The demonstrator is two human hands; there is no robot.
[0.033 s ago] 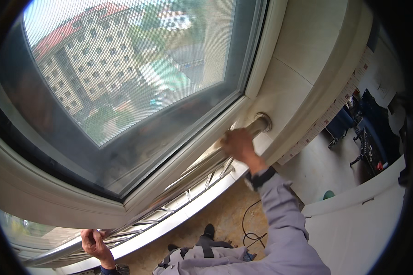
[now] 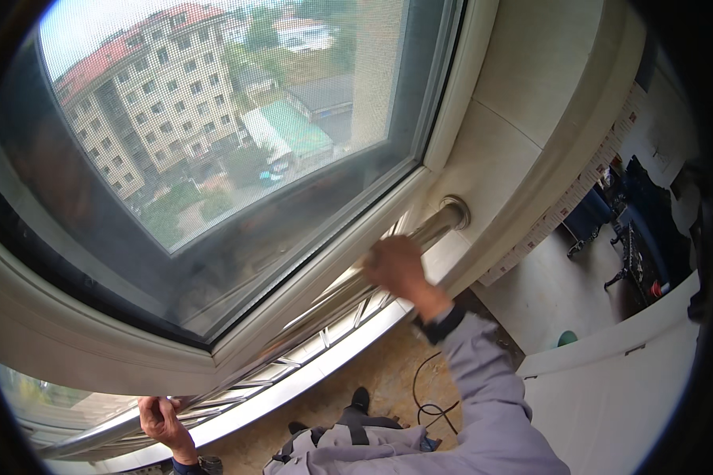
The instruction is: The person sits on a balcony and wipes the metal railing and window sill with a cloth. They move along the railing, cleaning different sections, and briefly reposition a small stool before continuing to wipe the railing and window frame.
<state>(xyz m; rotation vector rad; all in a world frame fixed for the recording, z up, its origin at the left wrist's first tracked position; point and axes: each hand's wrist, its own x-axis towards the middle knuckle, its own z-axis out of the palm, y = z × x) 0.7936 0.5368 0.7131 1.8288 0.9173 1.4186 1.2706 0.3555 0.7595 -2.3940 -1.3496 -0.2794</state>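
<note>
Gripping the steel rail (image 2: 293, 336) low at the left of the view, the left hand (image 2: 162, 421) has its fingers curled around the bar, closed on it. Rail runs diagonally from lower left up to the right, just beneath the white window frame (image 2: 317, 277), and ends in a round flange (image 2: 455, 212) set against the tiled wall (image 2: 523, 119). Thin railing bars (image 2: 325, 340) sit just below the rail. Above, the window pane (image 2: 214, 119) with mesh screen shows apartment blocks and a green roof far below. Further right, the right hand (image 2: 396, 269) wraps the same rail near its flange end, fingers folded over the top; grey sleeve (image 2: 483, 388) with dark cuff behind it. Both hands well apart along the rail. Below the arm: mottled floor (image 2: 372, 372), a dark cable (image 2: 428, 396) looped on it, one dark shoe (image 2: 360, 398). At far right, a white panel (image 2: 610, 396) and dark furniture, too small to identify.
</note>
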